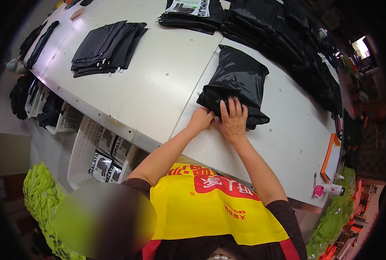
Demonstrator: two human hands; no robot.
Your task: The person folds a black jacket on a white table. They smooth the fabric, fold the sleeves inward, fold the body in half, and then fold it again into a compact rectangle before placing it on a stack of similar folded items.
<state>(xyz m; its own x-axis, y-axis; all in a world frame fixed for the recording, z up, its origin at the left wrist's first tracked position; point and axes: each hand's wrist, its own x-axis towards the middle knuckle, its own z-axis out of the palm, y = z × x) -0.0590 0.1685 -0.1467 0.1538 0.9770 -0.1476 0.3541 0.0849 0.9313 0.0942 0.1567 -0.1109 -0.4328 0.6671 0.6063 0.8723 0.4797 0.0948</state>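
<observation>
A plump, glossy black plastic bag (241, 73) lies on the white table in front of me, its near end folded and crumpled. My right hand (233, 120) rests on that near end, fingers stretched over the fold and slightly apart. At the bag's near left edge, my left hand (201, 120) is closed, its fingertips pinching the plastic. The tips of the left fingers are partly hidden beneath the bag's edge.
A stack of flat black folded garments (108, 48) lies to the left on the table (167, 82). Piles of black packages (284, 47) line the far right side. White baskets (82, 151) stand below the left edge. An orange-edged box (330, 158) and a small bottle (333, 189) sit near right.
</observation>
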